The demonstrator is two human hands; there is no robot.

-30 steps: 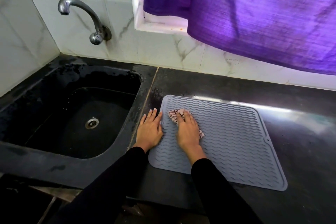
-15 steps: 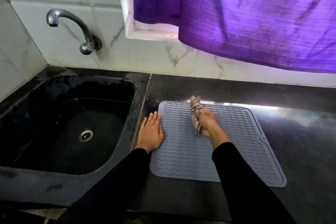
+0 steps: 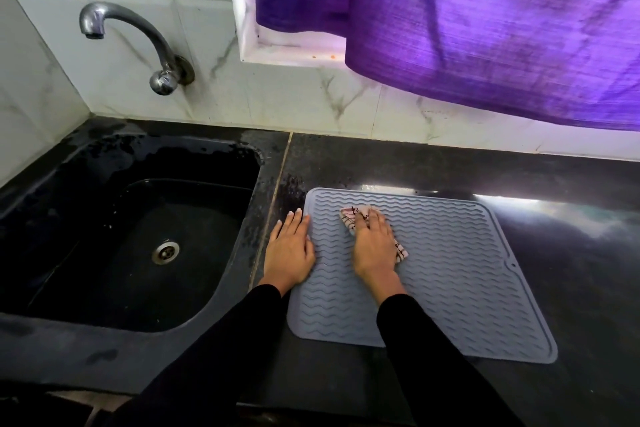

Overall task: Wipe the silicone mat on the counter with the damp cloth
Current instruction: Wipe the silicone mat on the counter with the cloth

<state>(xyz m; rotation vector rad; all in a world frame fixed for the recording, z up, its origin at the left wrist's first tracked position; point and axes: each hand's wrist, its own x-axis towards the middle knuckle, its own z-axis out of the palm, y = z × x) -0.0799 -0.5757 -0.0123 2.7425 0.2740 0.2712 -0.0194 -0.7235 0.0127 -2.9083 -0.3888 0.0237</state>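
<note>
- Grey silicone mat (image 3: 450, 274) is laid flat on the black counter (image 3: 571, 253), just right of the sink (image 3: 104, 340).
- Left hand (image 3: 289, 251) is pressed flat, fingers straight, on the mat's left edge.
- Right hand (image 3: 372, 246) is laid flat on the damp cloth (image 3: 350, 217), pressing it against the mat.
- Tap (image 3: 138, 42) and purple curtain (image 3: 485, 17) are seen at the tiled wall behind.
</note>
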